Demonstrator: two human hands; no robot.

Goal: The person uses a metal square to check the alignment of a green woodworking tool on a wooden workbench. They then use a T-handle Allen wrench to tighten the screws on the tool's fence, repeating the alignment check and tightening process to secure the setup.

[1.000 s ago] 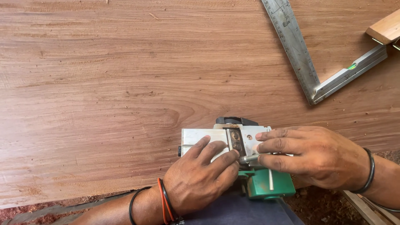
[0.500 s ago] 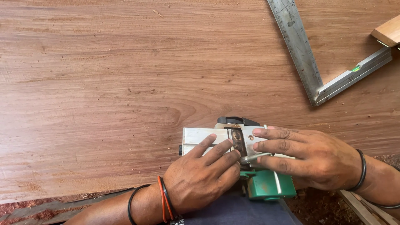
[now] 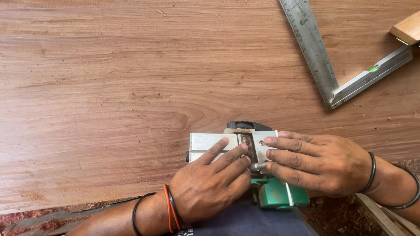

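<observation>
A green electric planer (image 3: 280, 194) lies upside down at the near edge of a wide wooden board (image 3: 131, 87), its flat silver sole plate (image 3: 205, 142) facing up. My left hand (image 3: 210, 185) rests on the sole, fingers spread toward the blade slot (image 3: 247, 142). My right hand (image 3: 313, 164) lies over the sole's right part, its fingertips at the slot, and it pinches a small metal tool (image 3: 257, 166) by the planer's side.
A metal try square (image 3: 326, 72) with a green level vial lies at the board's far right. A pale wood block (image 3: 407, 28) sits at the right edge. Reddish wood shavings (image 3: 26, 218) cover the ground below the board.
Both hands stay on the planer's sole. My right fingers have stretched a little straighter over the blade slot; the planer has not moved.
</observation>
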